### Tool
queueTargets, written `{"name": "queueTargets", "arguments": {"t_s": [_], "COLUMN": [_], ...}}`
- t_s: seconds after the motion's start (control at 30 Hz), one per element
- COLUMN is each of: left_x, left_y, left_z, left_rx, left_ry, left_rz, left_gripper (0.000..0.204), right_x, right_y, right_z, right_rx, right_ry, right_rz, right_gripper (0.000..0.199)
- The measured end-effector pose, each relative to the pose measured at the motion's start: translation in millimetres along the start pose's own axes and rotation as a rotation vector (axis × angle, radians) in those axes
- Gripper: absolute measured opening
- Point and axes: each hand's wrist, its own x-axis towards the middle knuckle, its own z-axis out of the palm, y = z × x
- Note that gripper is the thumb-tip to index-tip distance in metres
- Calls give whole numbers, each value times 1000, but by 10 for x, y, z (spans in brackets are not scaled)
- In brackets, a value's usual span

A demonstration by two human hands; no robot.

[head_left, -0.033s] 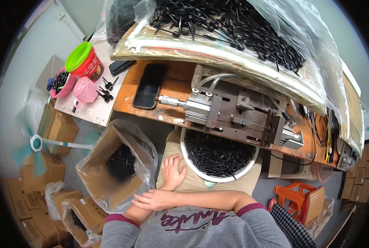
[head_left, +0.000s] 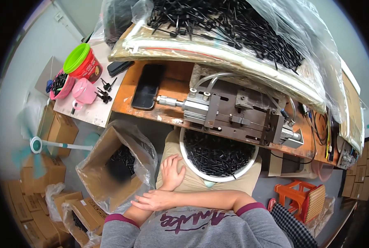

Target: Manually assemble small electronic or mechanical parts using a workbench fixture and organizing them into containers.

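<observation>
— Head view first: where does the white bowl (head_left: 217,178) sit?

— On the lap (head_left: 192,184), tucked under the edge of the bench (head_left: 172,84), just below the metal pneumatic fixture (head_left: 234,113). Heaped with small black plastic parts (head_left: 217,155).

— Held by anything?

— No. Left hand (head_left: 172,171) lying flat on the thigh just beside the rim, fingers released, grasping nothing. Right hand (head_left: 154,200) crossed over and resting on the left forearm, fingers loosely spread, likewise grasping nothing.

— So what could go wrong?

— Most likely a tipped bowl. Balanced on cloth and knees only; a shift of the legs or a bump against the bench edge could probably slide it off and scatter the parts across the floor.

— Anything else?

— Possibly a knock from the left elbow against the lined cardboard box (head_left: 110,165) close by, also loaded with black parts. Also the dark phone (head_left: 146,91), lying flat near the front of the bench, beside the cylinder rod; a careless reach could push it over the edge.

— And overhead?

— Big clear bag (head_left: 250,37) of black parts piled high at the back, bulging toward the fixture. Hard to tell how firmly seated; a tug might bring some down.
</observation>
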Motion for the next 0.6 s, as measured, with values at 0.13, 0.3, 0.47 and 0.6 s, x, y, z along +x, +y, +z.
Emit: {"name": "queueTargets", "arguments": {"t_s": [0.13, 0.3, 0.47, 0.6], "left_x": [-26, 10, 35, 7], "left_y": [-16, 37, 41, 19], "left_z": [14, 42, 27, -1], "left_rx": [24, 45, 36, 43], "left_ry": [15, 26, 54, 91], "left_rz": [-5, -36, -14, -37], "left_gripper": [35, 34, 34, 32], "right_x": [-43, -46, -40, -50], "right_y": [20, 106, 160, 127], "right_z": [5, -96, -95, -172], "right_rx": [26, 158, 184, 172], "right_ry": [-110, -95, -9, 9], "right_rz": [18, 29, 18, 42], "right_gripper": [75, 73, 63, 60]}}
